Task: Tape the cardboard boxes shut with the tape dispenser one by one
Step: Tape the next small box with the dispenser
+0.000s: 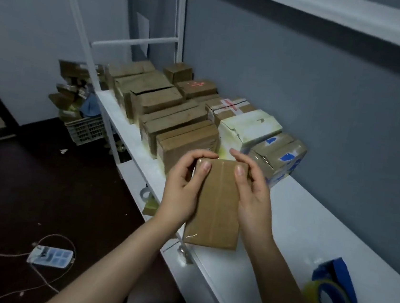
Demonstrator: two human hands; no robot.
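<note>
Both hands were curled round the far end of a small cardboard box (215, 203), the left hand (185, 187) on its left side and the right hand (251, 194) on its right. Each thumb was pressed flat on the top face, and the fingers were hooked over the far edge. A glossy strip of clear tape was seen along the box's middle seam. The box was held over the near edge of the white table (310, 226); whether it rested there could not be told. A blue tape dispenser (334, 293) was set on the table to the right, well apart from the hands. Beyond the hands, rows of cardboard boxes (173, 113) were lined up along the table, with a white box (248, 129) beside them. A power strip (51, 256) was seen on the dark floor (39, 195).
</note>
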